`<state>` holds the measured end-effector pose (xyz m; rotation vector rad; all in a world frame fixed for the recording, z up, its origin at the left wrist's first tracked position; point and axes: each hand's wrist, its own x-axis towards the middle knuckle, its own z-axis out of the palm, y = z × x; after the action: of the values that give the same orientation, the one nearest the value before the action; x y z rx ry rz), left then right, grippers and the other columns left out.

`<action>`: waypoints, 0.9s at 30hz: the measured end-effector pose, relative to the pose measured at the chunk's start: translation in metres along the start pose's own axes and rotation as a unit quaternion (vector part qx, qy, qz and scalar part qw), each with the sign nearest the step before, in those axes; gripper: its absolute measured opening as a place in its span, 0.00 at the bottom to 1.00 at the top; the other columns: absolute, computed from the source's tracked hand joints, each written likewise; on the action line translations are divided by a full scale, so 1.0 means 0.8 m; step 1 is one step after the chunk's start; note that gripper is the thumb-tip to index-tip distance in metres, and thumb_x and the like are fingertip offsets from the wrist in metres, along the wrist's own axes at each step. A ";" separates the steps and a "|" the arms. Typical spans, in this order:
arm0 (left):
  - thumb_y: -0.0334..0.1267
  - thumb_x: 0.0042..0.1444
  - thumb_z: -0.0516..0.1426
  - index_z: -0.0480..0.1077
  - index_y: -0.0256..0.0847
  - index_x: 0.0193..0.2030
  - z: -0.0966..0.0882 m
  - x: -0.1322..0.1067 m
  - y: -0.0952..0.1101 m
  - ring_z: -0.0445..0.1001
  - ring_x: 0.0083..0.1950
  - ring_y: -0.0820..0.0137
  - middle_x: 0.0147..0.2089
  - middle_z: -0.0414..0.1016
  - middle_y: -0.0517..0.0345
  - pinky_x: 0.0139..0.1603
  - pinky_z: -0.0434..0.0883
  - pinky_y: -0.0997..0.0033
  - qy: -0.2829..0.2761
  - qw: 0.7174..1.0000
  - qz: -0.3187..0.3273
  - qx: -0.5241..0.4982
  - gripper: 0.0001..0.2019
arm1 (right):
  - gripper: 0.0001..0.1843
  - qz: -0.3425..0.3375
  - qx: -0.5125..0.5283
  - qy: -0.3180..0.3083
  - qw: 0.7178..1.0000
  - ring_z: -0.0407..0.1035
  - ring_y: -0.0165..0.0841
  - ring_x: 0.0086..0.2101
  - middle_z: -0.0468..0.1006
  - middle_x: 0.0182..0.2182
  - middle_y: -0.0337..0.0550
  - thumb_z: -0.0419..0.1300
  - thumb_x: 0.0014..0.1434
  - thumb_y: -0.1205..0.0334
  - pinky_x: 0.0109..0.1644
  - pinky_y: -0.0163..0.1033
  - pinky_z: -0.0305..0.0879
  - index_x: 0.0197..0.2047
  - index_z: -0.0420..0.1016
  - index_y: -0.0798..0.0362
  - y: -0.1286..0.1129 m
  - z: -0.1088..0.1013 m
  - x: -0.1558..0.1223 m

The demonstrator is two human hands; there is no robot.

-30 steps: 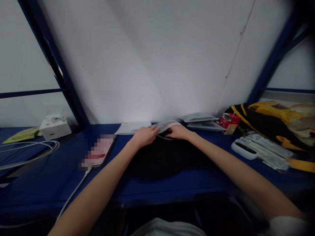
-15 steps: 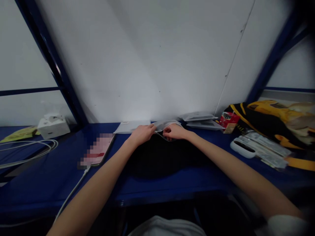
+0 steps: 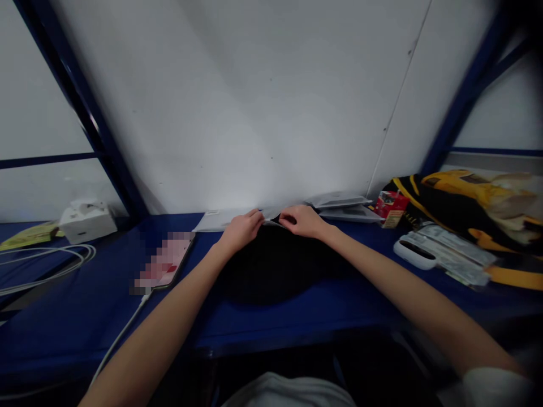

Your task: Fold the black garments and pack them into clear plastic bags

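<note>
Between my two hands lies a frosted plastic bag (image 3: 271, 214) with its open mouth facing me. At one side of this mouth, my left hand (image 3: 245, 229) is closed on the rim in a pinch. My right hand (image 3: 304, 221) pinches the other side, thumb and forefinger together at the edge. A dark gap shows between the fingers of both hands. In front of the bag, under my forearms, a black thing (image 3: 271, 271) that looks like cloth is spread on the blue table (image 3: 280, 330). Whether it reaches into the bag cannot be made out.
Left are a phone (image 3: 167, 260) on a white cable, a tissue box (image 3: 87, 221) and a coiled cable (image 3: 82, 254). Flat frosted bags (image 3: 339, 199) lie back right, another (image 3: 212, 220) back left. Farther right are a red box (image 3: 391, 208), a white case (image 3: 413, 254) and a black-yellow bag (image 3: 449, 209).
My right hand, earlier with its fingers partly inside the bag's mouth, has come out and now pinches its rim. My left hand has shifted slightly left and stays on the edge.
</note>
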<state>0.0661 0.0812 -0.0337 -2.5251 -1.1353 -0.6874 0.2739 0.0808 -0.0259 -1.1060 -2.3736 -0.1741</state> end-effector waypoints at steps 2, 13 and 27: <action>0.36 0.59 0.45 0.64 0.40 0.35 0.001 0.000 0.003 0.69 0.32 0.71 0.36 0.69 0.56 0.32 0.63 0.72 0.027 0.998 -0.010 -0.049 0.08 | 0.12 -0.028 0.001 0.043 0.999 0.65 0.30 0.28 0.75 0.29 0.41 0.51 0.56 0.55 0.32 0.35 0.56 0.36 0.70 0.52 -0.008 0.000 -0.001; 0.35 0.57 0.47 0.63 0.40 0.32 -0.002 0.004 0.011 0.67 0.30 0.73 0.32 0.69 0.57 0.31 0.62 0.73 0.043 0.995 -0.014 -0.085 0.06 | 0.14 -0.016 -0.072 0.063 0.995 0.67 0.32 0.30 0.76 0.31 0.44 0.46 0.59 0.57 0.33 0.36 0.54 0.41 0.69 0.52 -0.015 0.020 0.006; 0.34 0.57 0.47 0.61 0.40 0.29 -0.030 0.003 -0.028 0.64 0.30 0.73 0.30 0.68 0.57 0.31 0.60 0.73 0.134 0.987 -0.074 -0.044 0.07 | 0.16 0.071 -0.206 0.059 0.974 0.67 0.34 0.27 0.76 0.27 0.46 0.45 0.59 0.57 0.30 0.37 0.49 0.43 0.68 0.54 0.061 -0.024 -0.005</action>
<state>0.0431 0.0871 -0.0103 -2.3421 -1.2254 -1.1001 0.3204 0.1042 -0.0159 -1.4035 -2.1970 -0.6857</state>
